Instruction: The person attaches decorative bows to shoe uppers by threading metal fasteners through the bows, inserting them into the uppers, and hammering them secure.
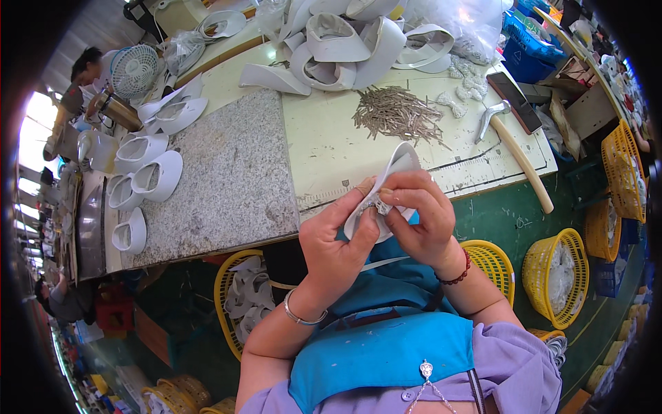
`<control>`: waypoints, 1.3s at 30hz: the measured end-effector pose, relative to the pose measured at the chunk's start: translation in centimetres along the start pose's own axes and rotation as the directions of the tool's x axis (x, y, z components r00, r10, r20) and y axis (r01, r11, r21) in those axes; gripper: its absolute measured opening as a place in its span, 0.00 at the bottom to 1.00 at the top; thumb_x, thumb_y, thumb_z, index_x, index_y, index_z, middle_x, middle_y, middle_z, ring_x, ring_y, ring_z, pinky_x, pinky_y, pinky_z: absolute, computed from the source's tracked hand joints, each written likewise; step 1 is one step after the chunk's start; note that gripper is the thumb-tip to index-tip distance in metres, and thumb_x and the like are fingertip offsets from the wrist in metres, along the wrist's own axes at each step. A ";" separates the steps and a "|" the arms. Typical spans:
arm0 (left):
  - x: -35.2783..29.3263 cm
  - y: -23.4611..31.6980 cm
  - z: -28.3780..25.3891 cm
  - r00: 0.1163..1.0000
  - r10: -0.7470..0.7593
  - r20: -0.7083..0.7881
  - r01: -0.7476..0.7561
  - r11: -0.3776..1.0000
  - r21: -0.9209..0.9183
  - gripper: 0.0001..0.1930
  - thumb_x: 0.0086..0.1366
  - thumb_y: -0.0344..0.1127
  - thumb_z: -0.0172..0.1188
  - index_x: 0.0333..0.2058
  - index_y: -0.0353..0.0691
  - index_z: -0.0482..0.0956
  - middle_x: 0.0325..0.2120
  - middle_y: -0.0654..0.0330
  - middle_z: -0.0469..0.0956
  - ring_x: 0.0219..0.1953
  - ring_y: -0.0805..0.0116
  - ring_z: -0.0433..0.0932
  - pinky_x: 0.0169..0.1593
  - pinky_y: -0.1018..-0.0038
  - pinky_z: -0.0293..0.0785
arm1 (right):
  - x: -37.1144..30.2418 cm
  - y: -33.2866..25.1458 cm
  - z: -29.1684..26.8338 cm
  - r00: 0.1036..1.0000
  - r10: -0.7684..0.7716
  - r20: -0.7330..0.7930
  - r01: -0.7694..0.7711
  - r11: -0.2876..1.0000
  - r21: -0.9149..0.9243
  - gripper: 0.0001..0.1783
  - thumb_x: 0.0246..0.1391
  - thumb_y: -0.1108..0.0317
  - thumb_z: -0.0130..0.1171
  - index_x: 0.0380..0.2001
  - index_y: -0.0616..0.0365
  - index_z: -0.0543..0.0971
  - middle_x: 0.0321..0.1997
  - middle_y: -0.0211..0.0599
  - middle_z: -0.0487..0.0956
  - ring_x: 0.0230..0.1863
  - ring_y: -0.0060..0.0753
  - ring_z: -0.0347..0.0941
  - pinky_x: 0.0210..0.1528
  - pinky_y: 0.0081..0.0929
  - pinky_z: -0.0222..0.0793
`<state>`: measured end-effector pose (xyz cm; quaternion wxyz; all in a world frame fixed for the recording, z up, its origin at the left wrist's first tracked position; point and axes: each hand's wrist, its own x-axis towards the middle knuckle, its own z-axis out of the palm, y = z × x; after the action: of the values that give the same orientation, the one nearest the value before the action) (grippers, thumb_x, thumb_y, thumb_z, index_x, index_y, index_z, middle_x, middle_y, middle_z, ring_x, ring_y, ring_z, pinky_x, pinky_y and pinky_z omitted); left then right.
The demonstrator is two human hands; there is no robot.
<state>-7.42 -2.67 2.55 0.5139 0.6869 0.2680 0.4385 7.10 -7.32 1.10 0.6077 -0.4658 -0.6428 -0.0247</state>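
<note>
In front of my blue apron I hold a white shoe upper (398,160) tilted on its edge. My left hand (336,238) grips its left side, the thumb pressed on the inner face. The fingers of my right hand (422,214) pinch a small silvery ornament (380,205) against the upper's opening. How the ornament is joined to it is hidden by my fingers. Just beyond my hands, a heap of thin brownish metal strips (398,114) lies on the pale table (321,148). More silvery ornaments (472,81) are strewn at its far right.
A hammer (518,155) and a dark flat block (514,102) lie at the table's right. White uppers (336,38) are piled at the back; several more (157,176) line the left of a speckled stone slab (227,172). Yellow baskets (557,276) stand on the green floor.
</note>
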 end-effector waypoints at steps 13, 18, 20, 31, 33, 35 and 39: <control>-0.2 0.4 -0.2 0.998 -0.063 -0.020 0.061 0.993 -0.103 0.15 0.57 0.26 0.58 0.44 0.31 0.77 0.29 0.62 0.79 0.30 0.82 0.73 0.33 0.84 0.70 | 1.2 0.4 -0.8 0.995 0.059 0.079 -0.063 0.997 0.044 0.15 0.35 0.83 0.60 0.32 0.61 0.78 0.33 0.41 0.76 0.30 0.37 0.73 0.29 0.26 0.69; 0.4 0.6 -0.7 0.996 -0.085 0.002 0.085 0.990 -0.109 0.12 0.58 0.26 0.57 0.42 0.31 0.78 0.24 0.68 0.75 0.26 0.85 0.68 0.28 0.85 0.66 | 1.4 0.7 -1.3 0.995 -0.034 0.094 0.028 0.997 0.068 0.16 0.35 0.83 0.60 0.33 0.61 0.78 0.33 0.41 0.76 0.30 0.35 0.74 0.30 0.26 0.70; 0.6 1.1 -0.8 0.996 -0.084 0.003 0.084 0.995 -0.057 0.11 0.59 0.27 0.57 0.41 0.31 0.79 0.22 0.69 0.74 0.25 0.86 0.67 0.27 0.86 0.65 | 1.4 0.7 -1.4 0.994 -0.043 0.098 0.036 0.997 0.071 0.16 0.35 0.84 0.60 0.33 0.61 0.78 0.34 0.41 0.76 0.30 0.35 0.74 0.30 0.26 0.70; 1.2 1.6 -1.1 0.973 0.202 0.112 -0.227 0.927 0.298 0.10 0.56 0.24 0.61 0.38 0.30 0.80 0.18 0.64 0.76 0.21 0.83 0.71 0.26 0.84 0.68 | 1.2 0.5 -1.7 0.989 0.088 0.120 -0.106 0.982 0.154 0.16 0.36 0.85 0.58 0.32 0.61 0.80 0.34 0.41 0.77 0.31 0.33 0.76 0.32 0.24 0.73; 1.1 1.6 -1.3 0.966 0.219 0.134 -0.252 0.912 0.323 0.12 0.55 0.25 0.61 0.39 0.32 0.79 0.23 0.57 0.78 0.24 0.71 0.76 0.28 0.79 0.71 | 1.1 0.7 -1.7 0.986 0.111 0.126 -0.133 0.973 0.186 0.16 0.36 0.85 0.59 0.33 0.61 0.80 0.34 0.40 0.77 0.32 0.32 0.76 0.34 0.23 0.73; 1.1 1.5 -1.3 0.959 0.236 0.157 -0.278 0.895 0.348 0.13 0.54 0.25 0.60 0.40 0.33 0.79 0.28 0.50 0.79 0.26 0.58 0.80 0.30 0.73 0.74 | 1.3 0.5 -1.7 0.988 0.108 0.110 -0.126 0.977 0.170 0.16 0.36 0.85 0.58 0.33 0.61 0.80 0.34 0.40 0.77 0.32 0.32 0.76 0.33 0.23 0.73; 1.1 0.9 -1.3 0.902 0.389 0.186 -0.431 0.817 0.382 0.15 0.51 0.24 0.60 0.40 0.31 0.78 0.28 0.50 0.80 0.26 0.58 0.80 0.29 0.72 0.74 | 1.1 -0.3 -1.8 0.993 0.086 0.078 -0.093 0.991 0.101 0.16 0.37 0.85 0.58 0.33 0.61 0.80 0.35 0.40 0.77 0.31 0.30 0.76 0.33 0.22 0.73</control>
<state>-8.08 -1.42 3.87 0.2625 0.8422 0.1745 0.4374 8.45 -7.96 2.60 0.6076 -0.4624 -0.6435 0.0534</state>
